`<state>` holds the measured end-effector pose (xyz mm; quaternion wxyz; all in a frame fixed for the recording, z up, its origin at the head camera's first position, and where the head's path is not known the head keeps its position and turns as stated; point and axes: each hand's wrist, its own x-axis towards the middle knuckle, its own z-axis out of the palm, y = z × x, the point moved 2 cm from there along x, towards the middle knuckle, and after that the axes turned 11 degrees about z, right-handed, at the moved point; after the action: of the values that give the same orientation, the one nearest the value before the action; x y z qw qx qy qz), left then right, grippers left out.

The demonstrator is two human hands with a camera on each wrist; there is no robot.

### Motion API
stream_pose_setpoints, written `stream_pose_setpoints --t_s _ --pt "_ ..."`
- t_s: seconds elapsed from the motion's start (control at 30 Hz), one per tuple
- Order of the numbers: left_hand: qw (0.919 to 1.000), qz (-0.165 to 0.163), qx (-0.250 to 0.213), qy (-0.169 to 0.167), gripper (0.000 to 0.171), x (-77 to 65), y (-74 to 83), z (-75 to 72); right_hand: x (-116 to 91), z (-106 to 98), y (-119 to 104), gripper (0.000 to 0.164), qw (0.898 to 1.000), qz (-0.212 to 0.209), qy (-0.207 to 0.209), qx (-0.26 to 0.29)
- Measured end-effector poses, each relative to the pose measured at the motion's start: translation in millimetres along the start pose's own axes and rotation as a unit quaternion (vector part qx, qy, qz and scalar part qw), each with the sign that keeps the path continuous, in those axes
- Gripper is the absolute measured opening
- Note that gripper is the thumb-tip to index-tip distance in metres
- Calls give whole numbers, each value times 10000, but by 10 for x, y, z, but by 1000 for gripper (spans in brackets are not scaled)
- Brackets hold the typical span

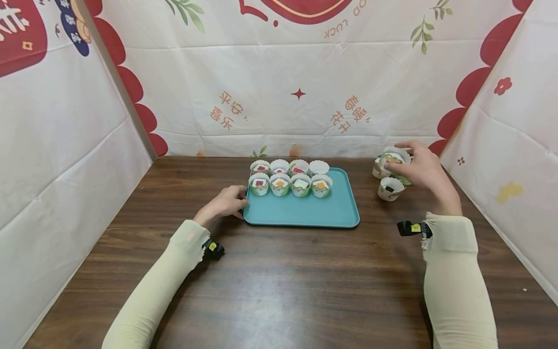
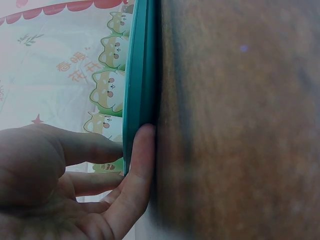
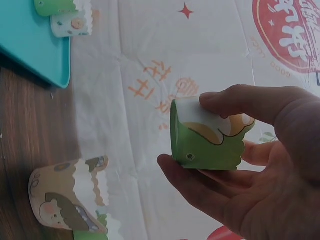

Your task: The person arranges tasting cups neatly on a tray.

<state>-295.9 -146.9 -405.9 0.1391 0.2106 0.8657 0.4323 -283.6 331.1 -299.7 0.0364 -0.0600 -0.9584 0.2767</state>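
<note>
My left hand [image 1: 229, 199] grips the left rim of a teal tray [image 1: 301, 213]; its fingertips [image 2: 145, 137] touch the outer wall in the left wrist view. Two rows of paper cupcake cups stand along the tray's far left part. The front-row cups [image 1: 300, 185] hold white contents, several topped with coloured squares. On the right, my right hand [image 1: 425, 167] holds a green-and-white paper cupcake cup [image 3: 210, 137] between thumb and fingers, raised above the table. Below it stand a beige patterned cup [image 1: 389, 190] with a dark piece inside and another cup [image 1: 378, 168], partly hidden.
The brown wooden table [image 1: 279, 291] reaches back to a printed white cloth [image 1: 279, 111] hanging behind it. Similar cloth hangs on both sides. A dark camera strap [image 1: 414, 229] sits at my right wrist, another [image 1: 213, 248] at my left.
</note>
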Motion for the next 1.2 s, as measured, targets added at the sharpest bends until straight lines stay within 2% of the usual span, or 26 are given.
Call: stream_pose_setpoints --t_s 0.4,0.7,0.97,1.2 --pt "10000 -18 56 -6 60 22 -46 6 -46 75 -172 79 9999 -145 -36 48" --pt "10000 -22 59 -4 59 22 -58 12 -46 199 -349 69 9989 -457 40 -43" --pt "10000 0 67 -2 59 25 -34 3 -82 294 -488 72 9993 -359 -104 -1" --pt "10000 31 82 -4 58 21 -31 7 -106 360 -570 68 9980 -624 -85 34"
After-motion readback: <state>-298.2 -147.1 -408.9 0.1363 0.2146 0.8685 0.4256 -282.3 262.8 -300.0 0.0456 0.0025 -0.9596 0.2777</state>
